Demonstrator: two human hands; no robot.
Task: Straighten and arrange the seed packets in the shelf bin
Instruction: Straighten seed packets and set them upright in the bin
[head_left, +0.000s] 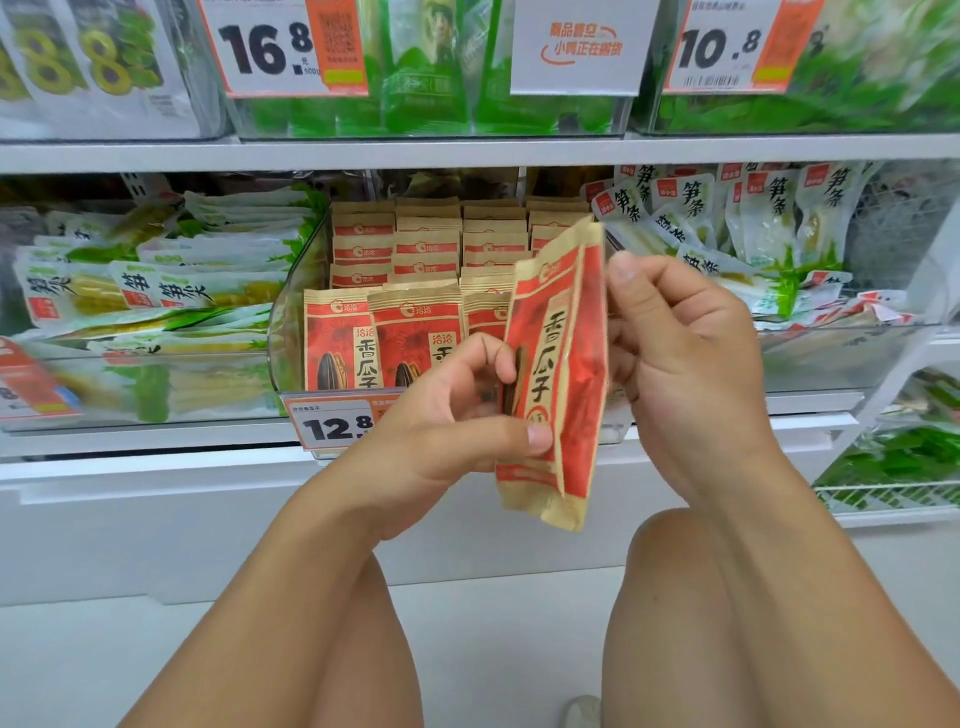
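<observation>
While rows in the shelf bin (291, 317) look mostly upright, one seed packet (558, 374) is out, near side, right of centre. L hand (457, 415) pinches its lower edge, R hand (675, 343) fingers curl on its back; re-slotting est. left, front right.

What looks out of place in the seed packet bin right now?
One seed packet is out of the bin, held tilted between the left hand and right hand. The binned packets stand upright in rows.
</observation>
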